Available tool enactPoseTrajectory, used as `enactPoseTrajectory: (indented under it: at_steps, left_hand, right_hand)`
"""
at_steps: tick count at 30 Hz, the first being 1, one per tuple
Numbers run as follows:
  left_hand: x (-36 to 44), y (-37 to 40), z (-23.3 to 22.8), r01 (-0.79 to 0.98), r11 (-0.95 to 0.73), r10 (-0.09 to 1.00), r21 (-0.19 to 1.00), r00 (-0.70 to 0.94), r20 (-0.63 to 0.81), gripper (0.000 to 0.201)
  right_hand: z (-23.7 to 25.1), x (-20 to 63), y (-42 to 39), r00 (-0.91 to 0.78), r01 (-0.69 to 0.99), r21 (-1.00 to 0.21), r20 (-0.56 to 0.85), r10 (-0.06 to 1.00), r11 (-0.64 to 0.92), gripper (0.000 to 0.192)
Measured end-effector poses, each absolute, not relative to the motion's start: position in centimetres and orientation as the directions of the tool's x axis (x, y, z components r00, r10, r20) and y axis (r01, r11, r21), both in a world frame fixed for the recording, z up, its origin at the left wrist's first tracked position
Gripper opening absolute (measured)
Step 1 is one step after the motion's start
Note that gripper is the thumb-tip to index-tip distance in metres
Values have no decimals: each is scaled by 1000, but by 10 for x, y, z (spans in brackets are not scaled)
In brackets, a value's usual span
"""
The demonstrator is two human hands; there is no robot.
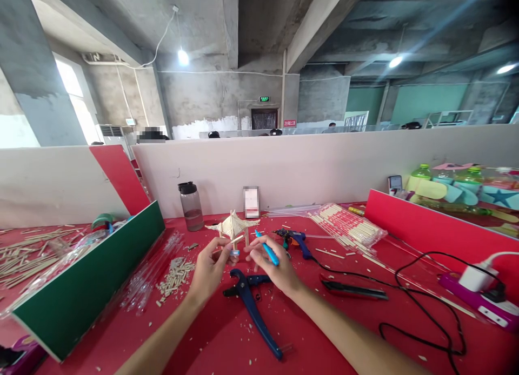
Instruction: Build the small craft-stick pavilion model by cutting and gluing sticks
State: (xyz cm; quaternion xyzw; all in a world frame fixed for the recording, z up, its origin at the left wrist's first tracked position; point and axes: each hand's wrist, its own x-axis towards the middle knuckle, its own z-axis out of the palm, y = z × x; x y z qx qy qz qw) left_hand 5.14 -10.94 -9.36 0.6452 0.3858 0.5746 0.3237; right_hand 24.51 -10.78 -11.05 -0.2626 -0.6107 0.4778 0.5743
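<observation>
Left hand (208, 267) pinching a thin wooden stick (235, 240), right hand (272, 267) closed around a blue pen (266, 249), both just before the small stick model (232, 226) standing on the red desk (203, 337), blue cutters (251, 305) beneath.

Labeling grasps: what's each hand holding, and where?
Right hand holds a blue pen at mid-shaft. Left hand pinches a thin stick by its lower end; a small blue piece sits at its fingers.
</observation>
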Motion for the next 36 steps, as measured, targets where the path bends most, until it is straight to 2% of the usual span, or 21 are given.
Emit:
enactPoseTrajectory:
  at_steps: [3,7,13,18,24,31,36]
  left_hand:
    - [57,-113,-98,113,-472,882,874,75,466,32]
    - [66,-119,-103,138,-458,887,878,138,441,31]
    - [67,-123,-106,364,-547,836,754,184,518,28]
    - [64,-123,-102,343,-637,770,691,241,591,25]
    - [59,-120,-103,339,-637,771,692,309,557,24]
    - [57,-115,-106,266,-618,783,739,294,549,23]
    - [50,-110,-99,250,-571,821,782,142,553,23]
  right_hand:
    - [-115,239,-109,-213,-183,-878,475,854,443,31]
    - [-118,233,-111,-188,-222,-887,447,874,406,36]
    - [-111,236,-112,-96,-274,-897,384,919,346,38]
    - [-110,235,-115,-226,-292,-934,277,934,206,43]
    - [-114,236,-110,-211,-247,-926,340,916,287,43]
    - [-112,240,-110,-280,-288,-924,332,901,251,44]
    - [-114,241,-107,-236,-373,-908,292,927,191,41]
